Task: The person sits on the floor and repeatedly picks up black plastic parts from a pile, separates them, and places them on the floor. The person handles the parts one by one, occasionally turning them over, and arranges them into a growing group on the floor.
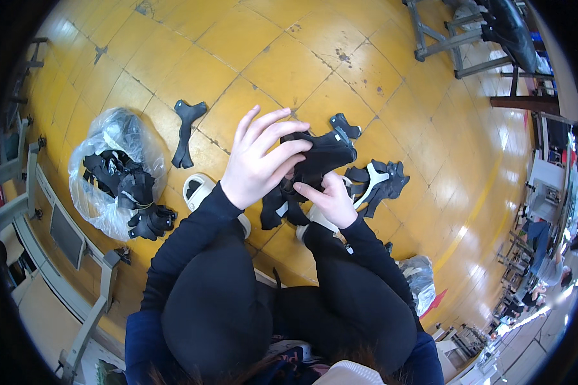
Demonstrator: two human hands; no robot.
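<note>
Workshop floor of glossy yellow tiles [282, 64], grey joints, scuffed dark in spots. Nearest, black-trousered knees with dark sleeves rising from the lower edge. Just above the knees, right hand [332, 202] cupped under a black shoe upper piece [321, 157], fingers curled closed on its lower edge, index finger pressed against the fabric. Left hand [258, 160] over the same piece from above, fingers [273, 122] spread and only half bent, tips resting on its top, thumb side hidden. Piece held in mid-air between both hands, above white shoes [199, 189]. On the tiles beyond: a small pile of black-and-white cut pieces [379, 179] to the right, a lone black strip [186, 131] to the left, a clear plastic bag [112, 170] stuffed with black pieces farther left. Farthest, grey metal frame legs [440, 42] at top right.
</note>
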